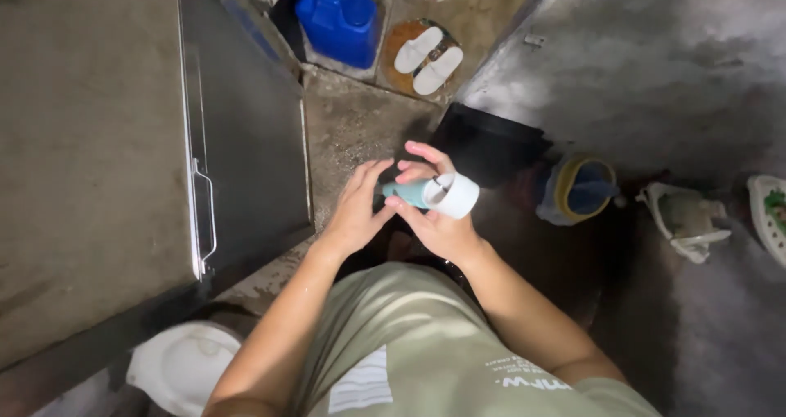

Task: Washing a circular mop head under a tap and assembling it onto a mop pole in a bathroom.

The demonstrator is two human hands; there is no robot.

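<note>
The right hand (438, 220) grips a white cylinder (453, 194) with a teal end, its long axis lying level and pointing left toward the left hand (356, 212), whose fingers close on the teal tip. Both hands meet above the floor (352, 130). Beyond lie 2 white slippers (427, 59), a blue jug (337, 24) and a dark bin (487, 142).

single head-worn view, looking steeply down, close over both hands, concrete floor (352, 130) below
</note>
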